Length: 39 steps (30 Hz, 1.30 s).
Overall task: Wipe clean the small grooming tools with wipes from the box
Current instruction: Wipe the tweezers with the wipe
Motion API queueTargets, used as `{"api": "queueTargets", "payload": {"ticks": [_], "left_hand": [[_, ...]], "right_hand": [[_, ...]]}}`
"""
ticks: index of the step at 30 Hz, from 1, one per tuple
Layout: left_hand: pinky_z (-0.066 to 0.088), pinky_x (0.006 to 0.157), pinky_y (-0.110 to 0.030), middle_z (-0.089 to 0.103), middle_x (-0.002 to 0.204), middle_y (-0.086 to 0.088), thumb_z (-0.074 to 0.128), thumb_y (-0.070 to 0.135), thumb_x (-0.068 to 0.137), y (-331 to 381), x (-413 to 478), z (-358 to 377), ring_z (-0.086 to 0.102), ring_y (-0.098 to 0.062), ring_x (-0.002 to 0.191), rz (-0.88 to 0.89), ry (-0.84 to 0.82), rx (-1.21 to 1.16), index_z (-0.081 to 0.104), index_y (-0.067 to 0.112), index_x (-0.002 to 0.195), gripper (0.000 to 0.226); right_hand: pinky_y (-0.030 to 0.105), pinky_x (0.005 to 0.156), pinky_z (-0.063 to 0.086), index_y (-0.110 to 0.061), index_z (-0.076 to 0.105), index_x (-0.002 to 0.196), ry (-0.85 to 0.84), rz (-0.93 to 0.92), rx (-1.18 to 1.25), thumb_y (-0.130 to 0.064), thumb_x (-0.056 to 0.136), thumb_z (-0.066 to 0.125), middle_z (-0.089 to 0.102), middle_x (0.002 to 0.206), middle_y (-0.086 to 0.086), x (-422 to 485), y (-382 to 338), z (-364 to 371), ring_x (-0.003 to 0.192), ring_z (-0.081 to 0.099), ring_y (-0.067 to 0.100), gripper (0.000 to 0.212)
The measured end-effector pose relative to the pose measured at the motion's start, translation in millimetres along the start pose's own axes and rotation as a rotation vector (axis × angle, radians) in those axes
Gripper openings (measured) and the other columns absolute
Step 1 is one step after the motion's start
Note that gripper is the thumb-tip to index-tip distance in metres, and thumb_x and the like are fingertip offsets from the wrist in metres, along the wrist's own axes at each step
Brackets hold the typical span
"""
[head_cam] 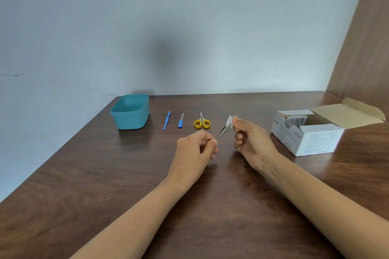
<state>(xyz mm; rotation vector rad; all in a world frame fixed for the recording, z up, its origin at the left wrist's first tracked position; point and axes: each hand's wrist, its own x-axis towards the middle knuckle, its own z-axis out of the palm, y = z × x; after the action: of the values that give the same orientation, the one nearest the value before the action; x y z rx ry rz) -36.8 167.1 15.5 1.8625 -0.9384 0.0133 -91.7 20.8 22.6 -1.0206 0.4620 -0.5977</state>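
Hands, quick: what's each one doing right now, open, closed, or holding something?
Left hand: closed, pinching the metal tweezers by one end.
Right hand: closed, pinching a white wipe around the tweezers' other end.

Pale blue-grey wall (189, 17) behind a dark wood-grain table (105, 185), brown wooden panel (366, 38) on the right.

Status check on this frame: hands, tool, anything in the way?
Left hand pinches tweezers. Right hand pinches wipe at their tip. Nothing blocking.
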Motion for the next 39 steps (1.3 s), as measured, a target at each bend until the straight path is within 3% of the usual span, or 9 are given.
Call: {"api": "queueTargets", "payload": {"ticks": [6,11,17,28,33,39], "left_hand": [[0.049,0.064,-0.007,0.071,0.074,0.007,0.057,0.019,0.094,-0.1,0.6,0.3,0.066,0.0,0.064,-0.007,-0.003,-0.011,0.066,0.014,0.089,0.012],[0.047,0.062,-0.005,0.071,0.074,0.006,0.057,0.018,0.094,0.6,0.6,1.2,0.066,0.0,0.065,-0.003,-0.004,-0.016,0.066,0.013,0.09,0.012],[0.047,0.061,-0.005,0.07,0.074,0.007,0.056,0.018,0.095,-1.2,0.7,1.4,0.065,0.0,0.065,-0.005,-0.011,0.005,0.066,0.013,0.089,0.012],[0.05,0.063,-0.008,0.071,0.074,0.007,0.056,0.02,0.095,-1.4,0.6,1.0,0.066,0.0,0.065,-0.013,-0.006,0.007,0.066,0.015,0.089,0.013],[0.049,0.063,-0.007,0.071,0.074,0.007,0.056,0.019,0.094,-2.0,0.4,1.1,0.066,0.001,0.064,-0.014,-0.007,0.004,0.066,0.015,0.088,0.012],[0.047,0.062,-0.006,0.071,0.073,0.007,0.056,0.02,0.094,-2.4,0.1,1.4,0.066,0.001,0.063,-0.013,-0.003,0.015,0.065,0.016,0.087,0.013]], "right_hand": [[0.012,0.039,0.026,-0.012,0.068,0.082,0.03,0.007,0.044,-0.009,0.081,0.07,0.052,0.068,-0.005,1.8,-0.7,0.9,0.039,0.035,0.001,0.004],[0.014,0.04,0.026,-0.014,0.066,0.074,0.049,0.022,0.067,-0.016,0.079,0.074,0.045,0.056,-0.008,1.3,-1.9,1.2,0.04,0.032,0.002,0.01],[0.013,0.039,0.028,-0.015,0.057,0.074,0.049,0.056,0.132,-0.019,0.088,0.064,0.044,0.06,-0.005,2.5,-2.9,-0.9,0.037,0.034,0.002,0.016],[0.015,0.04,0.024,-0.015,0.062,0.066,0.049,0.011,0.061,-0.021,0.08,0.073,0.041,0.06,-0.004,0.0,-3.6,1.0,0.041,0.032,0.004,0.018],[0.016,0.041,0.029,-0.014,0.056,0.07,0.052,-0.021,-0.014,-0.023,0.088,0.065,0.045,0.061,-0.003,-0.4,-0.7,0.6,0.042,0.034,0.005,0.022],[0.014,0.043,0.025,-0.013,0.057,0.075,0.027,-0.051,-0.024,-0.015,0.092,0.06,0.042,0.062,-0.005,-1.2,-0.4,2.9,0.044,0.032,0.002,0.017]]}}
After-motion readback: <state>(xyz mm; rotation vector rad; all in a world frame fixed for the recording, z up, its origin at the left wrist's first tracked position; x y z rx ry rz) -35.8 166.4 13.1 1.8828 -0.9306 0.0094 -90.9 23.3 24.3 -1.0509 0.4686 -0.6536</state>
